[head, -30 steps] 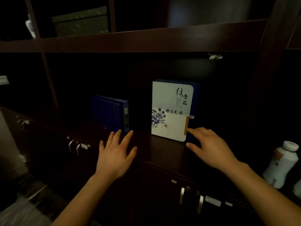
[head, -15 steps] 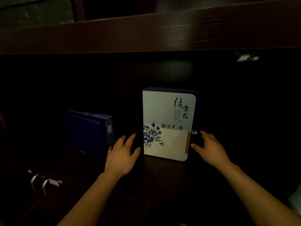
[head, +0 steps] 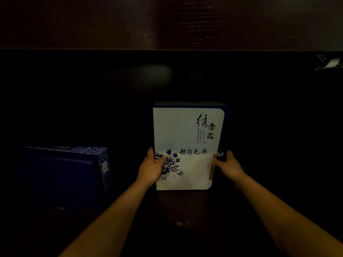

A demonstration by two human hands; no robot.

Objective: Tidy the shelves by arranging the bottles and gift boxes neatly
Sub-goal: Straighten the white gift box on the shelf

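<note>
White gift box: I saw the white gift box (head: 187,145) standing upright just right of the frame's centre, on the dark shelf board (head: 181,206); blue flowers and black calligraphy showed on its front, with a dark blue edge along its right side.
Left hand: my feed showed the left hand (head: 151,168) clasped on the box's left edge, thumb lying across the flower print, the other fingers hidden behind the box.
Right hand: the right hand (head: 229,166) was closed on the box's right edge at about the same height, thumb by the orange strip.
Blue box: a dark blue gift box (head: 65,175) stood at the lower left of the frame, well apart from the white one, its patterned side facing right.
Upper shelf: a dark wooden shelf (head: 167,23) ran across the top of the frame.
Upper right: a small pale object (head: 329,64) was too blurred for me to identify.
</note>
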